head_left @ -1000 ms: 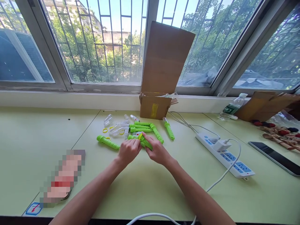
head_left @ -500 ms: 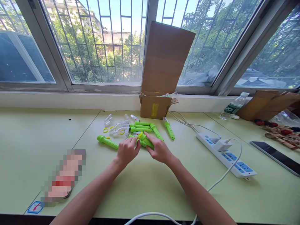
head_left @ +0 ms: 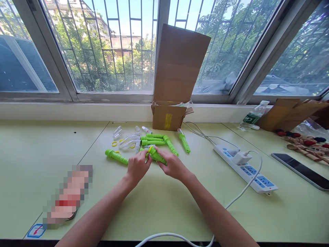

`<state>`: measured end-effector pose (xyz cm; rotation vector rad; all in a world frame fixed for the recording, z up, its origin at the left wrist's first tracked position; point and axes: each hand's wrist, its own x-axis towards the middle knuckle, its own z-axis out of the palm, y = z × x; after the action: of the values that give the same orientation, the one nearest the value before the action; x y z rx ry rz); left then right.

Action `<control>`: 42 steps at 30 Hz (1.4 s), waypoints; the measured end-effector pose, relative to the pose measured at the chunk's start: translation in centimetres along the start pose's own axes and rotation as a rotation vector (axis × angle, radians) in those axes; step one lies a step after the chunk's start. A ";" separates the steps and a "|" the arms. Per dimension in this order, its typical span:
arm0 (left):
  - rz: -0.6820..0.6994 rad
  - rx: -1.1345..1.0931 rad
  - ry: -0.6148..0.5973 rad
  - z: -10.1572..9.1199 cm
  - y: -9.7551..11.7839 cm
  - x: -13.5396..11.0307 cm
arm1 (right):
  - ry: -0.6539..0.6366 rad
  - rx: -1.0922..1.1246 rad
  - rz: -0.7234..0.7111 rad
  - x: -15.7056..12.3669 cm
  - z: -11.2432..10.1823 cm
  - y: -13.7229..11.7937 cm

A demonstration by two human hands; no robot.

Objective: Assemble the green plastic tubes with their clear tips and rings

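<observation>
A green plastic handle (head_left: 158, 157) with a threaded end is held between both hands, tilted over the table. Around its body closes my right hand (head_left: 173, 164). My left hand (head_left: 137, 167) pinches at the yellow ring (head_left: 150, 149) on the handle's upper left end; the fingertips partly cover it. Just beyond the hands lie several more green handles (head_left: 154, 142), a loose one (head_left: 117, 156) to the left, and one with a clear tip (head_left: 184, 141) to the right. Clear plastic caps (head_left: 128, 143) and loose yellow rings (head_left: 114, 144) are scattered behind my left hand.
An open cardboard box (head_left: 168, 118) stands by the window. On the right are a white power strip (head_left: 246, 168) with cables, a phone (head_left: 299, 169), a water bottle (head_left: 253, 116) and wooden items with beads (head_left: 307, 145). A blurred flat object (head_left: 68, 197) lies at left.
The view has shifted slightly. Both hands stay together on the green handle, which has turned a little; the yellow ring remains at its end under my left fingers.
</observation>
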<state>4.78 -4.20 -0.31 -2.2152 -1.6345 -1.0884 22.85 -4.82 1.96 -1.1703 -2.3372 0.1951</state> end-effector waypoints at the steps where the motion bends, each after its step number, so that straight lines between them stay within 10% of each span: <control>1: -0.014 0.004 -0.010 0.0 0.1 0.0 | -0.005 -0.004 -0.003 0.0 0.0 -0.1; 42: -0.025 -0.137 -0.214 -0.9 -0.7 0.6 | -0.059 -0.198 0.024 -0.1 0.3 -0.4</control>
<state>3.84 -3.97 0.58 -2.4818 -1.7211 -1.0287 22.45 -5.08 1.81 -1.3031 -2.4393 0.0067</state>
